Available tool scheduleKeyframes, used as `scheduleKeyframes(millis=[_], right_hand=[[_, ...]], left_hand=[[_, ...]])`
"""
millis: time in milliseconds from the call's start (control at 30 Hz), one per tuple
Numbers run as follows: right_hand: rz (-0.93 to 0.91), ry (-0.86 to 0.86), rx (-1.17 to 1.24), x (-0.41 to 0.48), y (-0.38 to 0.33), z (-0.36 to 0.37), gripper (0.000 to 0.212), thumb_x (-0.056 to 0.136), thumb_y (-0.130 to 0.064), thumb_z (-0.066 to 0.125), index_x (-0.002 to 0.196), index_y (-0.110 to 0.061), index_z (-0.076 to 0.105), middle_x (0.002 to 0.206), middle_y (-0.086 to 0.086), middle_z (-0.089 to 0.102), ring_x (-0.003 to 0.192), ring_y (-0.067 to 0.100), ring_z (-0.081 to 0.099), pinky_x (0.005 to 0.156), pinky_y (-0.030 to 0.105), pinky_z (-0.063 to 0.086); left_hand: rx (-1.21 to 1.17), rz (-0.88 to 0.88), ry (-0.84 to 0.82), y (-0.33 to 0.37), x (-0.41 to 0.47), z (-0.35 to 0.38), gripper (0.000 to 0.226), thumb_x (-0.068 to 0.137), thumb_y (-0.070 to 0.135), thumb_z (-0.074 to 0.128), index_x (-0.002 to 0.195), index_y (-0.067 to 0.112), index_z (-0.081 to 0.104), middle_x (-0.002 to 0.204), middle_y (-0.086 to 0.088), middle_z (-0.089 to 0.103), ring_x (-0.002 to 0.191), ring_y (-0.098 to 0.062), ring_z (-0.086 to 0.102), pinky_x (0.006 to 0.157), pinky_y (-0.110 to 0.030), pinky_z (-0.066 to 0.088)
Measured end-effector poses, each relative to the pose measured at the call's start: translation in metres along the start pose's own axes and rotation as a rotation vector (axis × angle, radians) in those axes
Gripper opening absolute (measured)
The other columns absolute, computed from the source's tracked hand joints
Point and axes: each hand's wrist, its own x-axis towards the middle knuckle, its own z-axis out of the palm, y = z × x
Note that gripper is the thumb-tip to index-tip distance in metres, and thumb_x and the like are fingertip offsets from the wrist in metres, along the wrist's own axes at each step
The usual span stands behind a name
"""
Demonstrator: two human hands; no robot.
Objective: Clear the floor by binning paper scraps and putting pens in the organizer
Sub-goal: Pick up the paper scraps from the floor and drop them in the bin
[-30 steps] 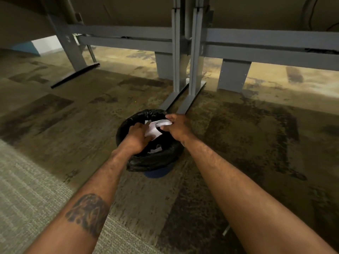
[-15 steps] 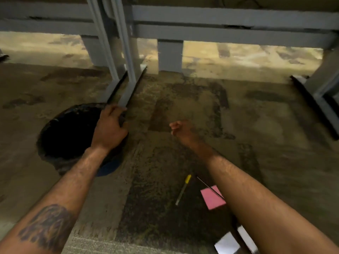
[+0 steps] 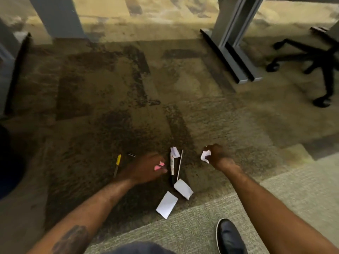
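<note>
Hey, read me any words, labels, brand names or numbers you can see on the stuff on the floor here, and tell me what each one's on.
None can be read.
Marker between the hands: reddish print along its white barrel, too blurred to read.
White scrap in the right hand: a dark mark, not legible.
Two white paper slips: upper faces look blank.
Pink scrap in the left hand: no text visible.

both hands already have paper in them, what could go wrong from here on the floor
1. The left hand closes on a pink scrap and the right hand on a white scrap; grabbing more could drop either.
2. The marker and thin stick lie against the white slips, so a pen might get binned along with them.
3. The yellow pen lies apart and could be missed.
</note>
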Motion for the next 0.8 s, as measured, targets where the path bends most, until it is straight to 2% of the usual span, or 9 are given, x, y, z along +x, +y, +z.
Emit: scheduleKeyframes(millis=[100, 233, 300, 433, 567, 633, 700, 767, 800], right_hand=[[0.057, 0.047, 0.018, 0.005, 0.018, 0.022, 0.047, 0.086, -0.019, 0.065, 0.131, -0.018, 0.055, 0.141, 0.012, 0.046, 0.128, 0.031, 0.049, 0.106, 0.035, 0.041], [0.133, 0.085, 0.036, 0.022, 0.028, 0.042, 0.058, 0.09, -0.028, 0.061, 0.144, -0.021, 0.039, 0.151, 0.016, 0.031, 0.134, 0.034, 0.041, 0.11, 0.041, 0.036], [0.136, 0.087, 0.057, 0.029, 0.029, 0.047, 0.06, 0.089, -0.03, 0.061, 0.144, -0.021, 0.038, 0.148, 0.018, 0.035, 0.135, 0.035, 0.039, 0.111, 0.043, 0.035], [0.171, 0.081, -0.006, 0.037, 0.026, 0.054, 0.061, 0.087, -0.032, 0.063, 0.142, -0.024, 0.039, 0.147, 0.02, 0.037, 0.138, 0.038, 0.033, 0.11, 0.047, 0.036], [0.118, 0.186, 0.067, 0.039, 0.019, 0.063, 0.053, 0.08, -0.006, 0.066, 0.131, -0.015, 0.052, 0.14, 0.021, 0.044, 0.13, 0.035, 0.04, 0.101, 0.039, 0.042], [0.107, 0.24, 0.138, 0.037, 0.016, 0.061, 0.058, 0.08, -0.001, 0.064, 0.134, -0.013, 0.05, 0.137, 0.021, 0.045, 0.127, 0.036, 0.044, 0.099, 0.036, 0.042], [0.171, 0.227, 0.279, 0.032, 0.01, 0.055, 0.074, 0.077, -0.001, 0.07, 0.142, -0.017, 0.04, 0.14, 0.02, 0.043, 0.125, 0.036, 0.047, 0.097, 0.037, 0.045], [0.222, 0.163, 0.486, 0.021, 0.004, 0.05, 0.083, 0.071, -0.003, 0.078, 0.143, -0.017, 0.038, 0.135, 0.015, 0.053, 0.114, 0.028, 0.056, 0.079, 0.03, 0.052], [0.213, 0.094, 0.543, 0.013, 0.001, 0.048, 0.079, 0.07, -0.007, 0.081, 0.139, -0.017, 0.044, 0.13, 0.012, 0.059, 0.104, 0.022, 0.058, 0.067, 0.024, 0.05]], left_hand=[[-0.003, -0.143, -0.22, 0.002, -0.01, 0.056, 0.053, 0.066, 0.072, 0.061, 0.101, 0.032, 0.056, 0.102, 0.01, 0.062, 0.093, -0.012, 0.06, 0.076, -0.033, 0.05], [-0.062, -0.343, -0.25, 0.006, -0.018, 0.094, 0.059, 0.051, 0.072, 0.073, 0.086, 0.028, 0.054, 0.084, 0.013, 0.055, 0.078, -0.01, 0.055, 0.063, -0.032, 0.043], [-0.002, -0.333, -0.222, 0.012, -0.021, 0.101, 0.064, 0.05, 0.07, 0.075, 0.093, 0.029, 0.052, 0.092, 0.01, 0.055, 0.084, -0.014, 0.055, 0.063, -0.031, 0.04], [0.092, -0.249, -0.195, 0.027, -0.025, 0.117, 0.074, 0.061, 0.049, 0.083, 0.121, 0.023, 0.047, 0.125, -0.001, 0.052, 0.108, -0.024, 0.055, 0.086, -0.037, 0.049], [-0.042, -0.252, -0.195, 0.024, -0.025, 0.127, 0.071, 0.066, 0.025, 0.084, 0.126, 0.023, 0.046, 0.129, -0.001, 0.05, 0.113, -0.021, 0.052, 0.091, -0.034, 0.048], [-0.186, -0.285, -0.197, 0.017, -0.022, 0.124, 0.067, 0.066, 0.018, 0.083, 0.124, 0.023, 0.049, 0.117, -0.002, 0.057, 0.104, -0.017, 0.056, 0.084, -0.027, 0.048], [-0.303, -0.335, -0.18, 0.012, -0.016, 0.114, 0.062, 0.065, 0.015, 0.084, 0.119, 0.021, 0.055, 0.099, -0.002, 0.063, 0.089, -0.016, 0.061, 0.074, -0.025, 0.048], [-0.342, -0.327, -0.105, 0.005, -0.007, 0.099, 0.046, 0.066, 0.021, 0.085, 0.107, 0.019, 0.065, 0.089, 0.001, 0.064, 0.083, -0.015, 0.062, 0.068, -0.025, 0.047], [-0.305, -0.297, -0.05, 0.0, 0.0, 0.09, 0.036, 0.069, 0.027, 0.083, 0.1, 0.017, 0.069, 0.086, 0.002, 0.064, 0.081, -0.015, 0.061, 0.067, -0.025, 0.045]])
